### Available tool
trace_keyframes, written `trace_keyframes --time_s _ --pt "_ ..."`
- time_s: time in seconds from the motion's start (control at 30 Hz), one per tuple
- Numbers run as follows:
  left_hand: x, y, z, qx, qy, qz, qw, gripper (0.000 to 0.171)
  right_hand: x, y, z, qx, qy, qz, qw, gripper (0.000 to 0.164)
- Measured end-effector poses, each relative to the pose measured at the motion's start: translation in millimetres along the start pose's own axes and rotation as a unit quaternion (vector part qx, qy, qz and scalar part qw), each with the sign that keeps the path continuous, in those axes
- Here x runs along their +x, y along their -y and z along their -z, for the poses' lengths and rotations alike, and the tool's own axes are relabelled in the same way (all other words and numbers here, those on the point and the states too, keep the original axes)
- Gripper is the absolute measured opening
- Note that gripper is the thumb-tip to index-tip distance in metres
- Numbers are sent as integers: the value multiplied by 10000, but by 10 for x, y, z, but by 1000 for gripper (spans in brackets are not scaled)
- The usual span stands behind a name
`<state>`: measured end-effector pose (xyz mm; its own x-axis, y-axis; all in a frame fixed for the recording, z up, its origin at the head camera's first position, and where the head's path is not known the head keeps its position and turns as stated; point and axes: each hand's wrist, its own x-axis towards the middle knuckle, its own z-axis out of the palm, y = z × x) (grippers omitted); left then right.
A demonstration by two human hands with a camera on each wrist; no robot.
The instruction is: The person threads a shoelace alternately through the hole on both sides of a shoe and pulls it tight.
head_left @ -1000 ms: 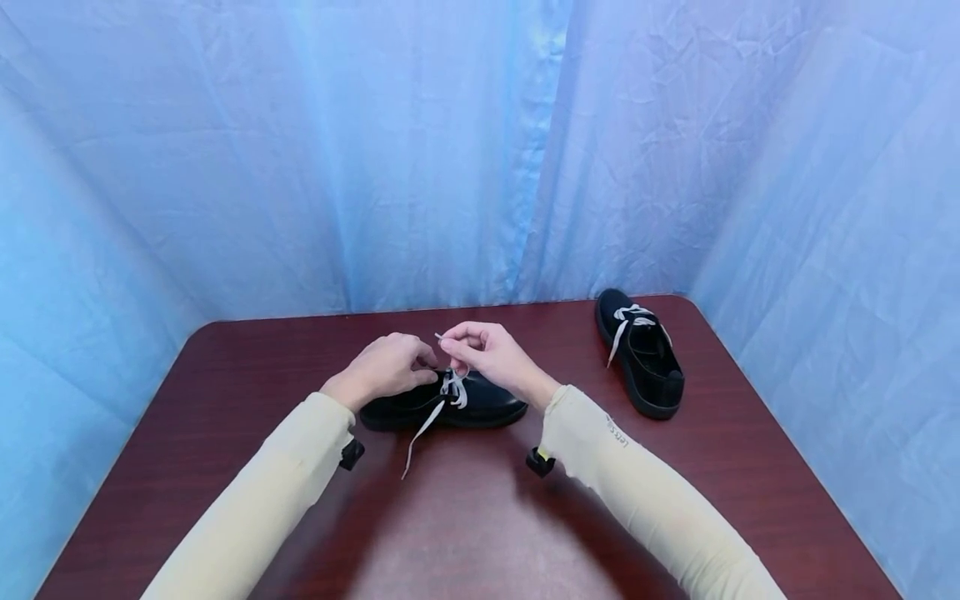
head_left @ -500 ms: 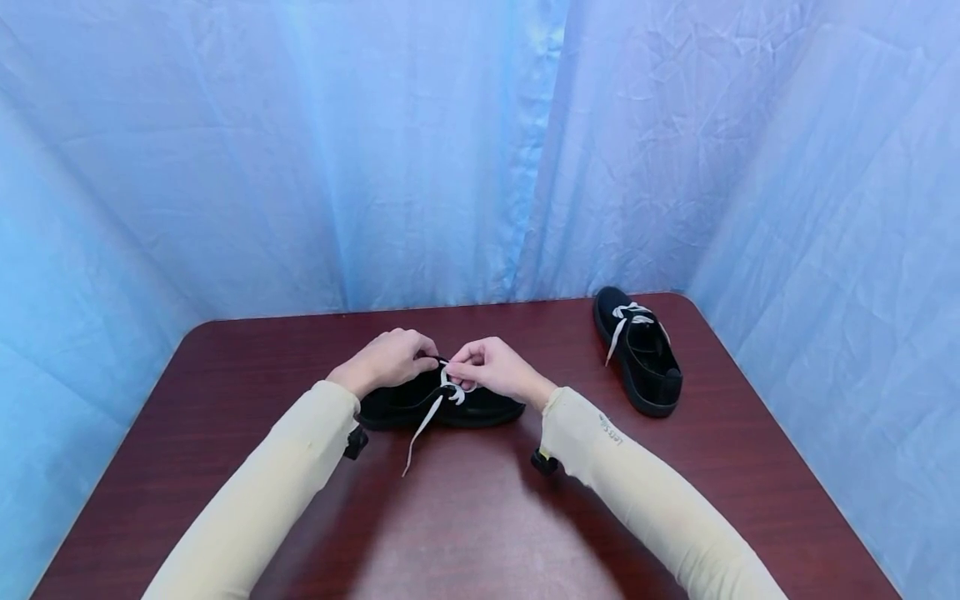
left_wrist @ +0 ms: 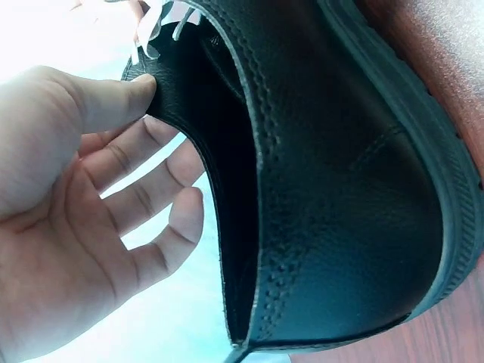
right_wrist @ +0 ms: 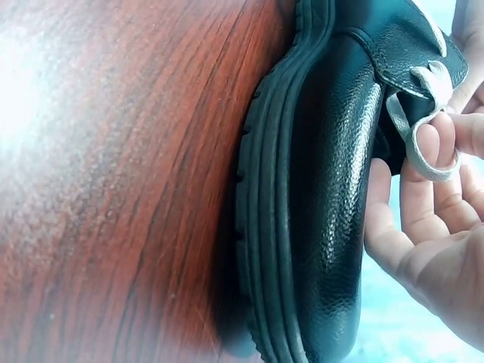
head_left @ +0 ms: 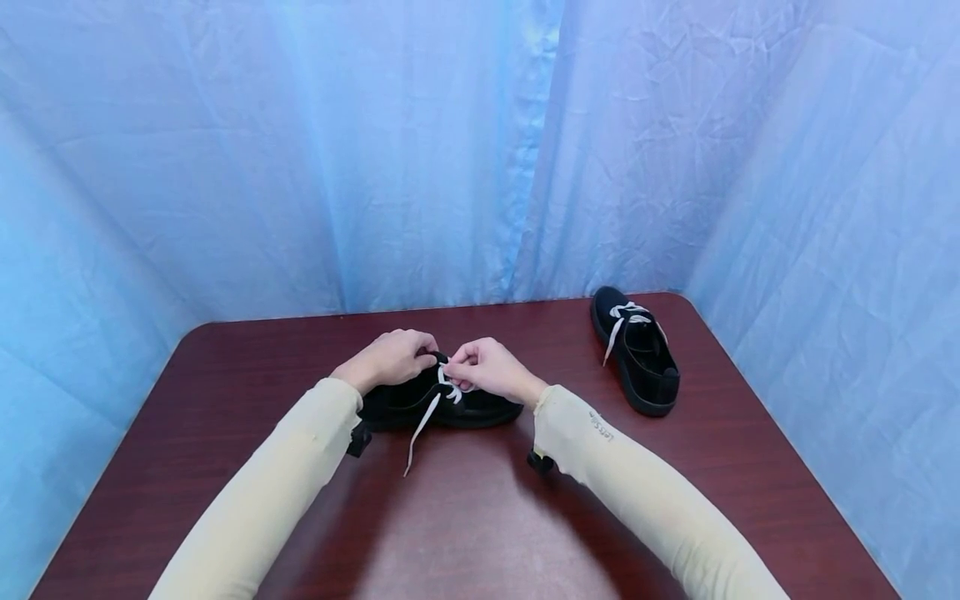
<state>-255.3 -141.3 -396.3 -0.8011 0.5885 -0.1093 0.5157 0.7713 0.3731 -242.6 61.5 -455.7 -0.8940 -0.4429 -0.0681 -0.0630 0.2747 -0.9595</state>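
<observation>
A black leather shoe [head_left: 480, 413] lies side-on in front of me, toe to the right. My left hand [head_left: 392, 360] pinches the shoe's far eyelet flap [left_wrist: 172, 85] between thumb and fingers, lifting it from the opening. My right hand [head_left: 492, 369] pinches the white shoelace [right_wrist: 414, 148] close to that flap, where the lace bends in a small loop. In the right wrist view, the lower fingers of the right hand [right_wrist: 442, 249] lie along the shoe's far side. The other lace end [head_left: 422, 429] hangs over the near side onto the table. The pinched lace tip is hidden by the fingers.
A second black shoe [head_left: 637, 354] with white laces stands at the table's back right, toe away from me. The dark red wooden table [head_left: 465, 517] ends at light blue curtains [head_left: 435, 167] behind and at both sides.
My right hand has come down and left from above the shoe, bringing the lace to the far flap. The left hand has lifted slightly and now pinches that flap.
</observation>
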Motion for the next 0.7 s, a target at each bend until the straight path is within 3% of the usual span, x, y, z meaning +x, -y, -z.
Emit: trace_keyframes --time_s 0.4,0.7 --pt "-35 12 -35 -115 -251 -167 9995 9 1 78 -60 -696 -301 171 9970 13" --pt "-55 -49 -59 -67 -394 -35 9992 11 -19 118 -98 -973 -410 171 9943 14"
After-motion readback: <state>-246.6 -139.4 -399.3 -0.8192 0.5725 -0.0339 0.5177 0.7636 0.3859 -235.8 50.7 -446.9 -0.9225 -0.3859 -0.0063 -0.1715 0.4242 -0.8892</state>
